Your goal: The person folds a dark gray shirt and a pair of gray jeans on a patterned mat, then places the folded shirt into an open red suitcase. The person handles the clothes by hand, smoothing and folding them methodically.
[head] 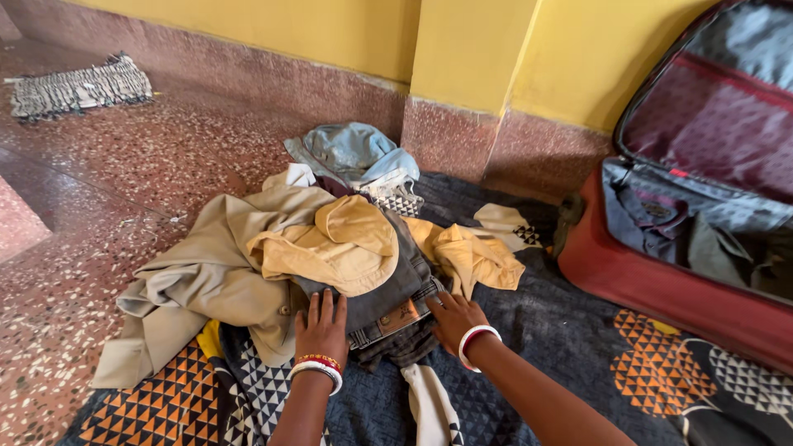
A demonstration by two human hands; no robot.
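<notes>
A heap of clothes lies on a dark patterned blanket (570, 330) on the floor. My left hand (323, 327) rests flat, fingers spread, on the near edge of a folded pair of grey jeans (388, 299). My right hand (453, 320) presses on the jeans' other near corner. Both wrists wear bangles. On top of the jeans sits a mustard-yellow garment (339, 244). A beige garment (215, 281) sprawls to the left, and another yellow garment (471, 256) lies to the right.
An open red suitcase (661, 289) with dark clothes inside stands at the right, its lid leaning on the yellow wall. A light blue garment (351, 153) lies by the wall pillar. A striped mat (78, 87) sits far left on the speckled floor.
</notes>
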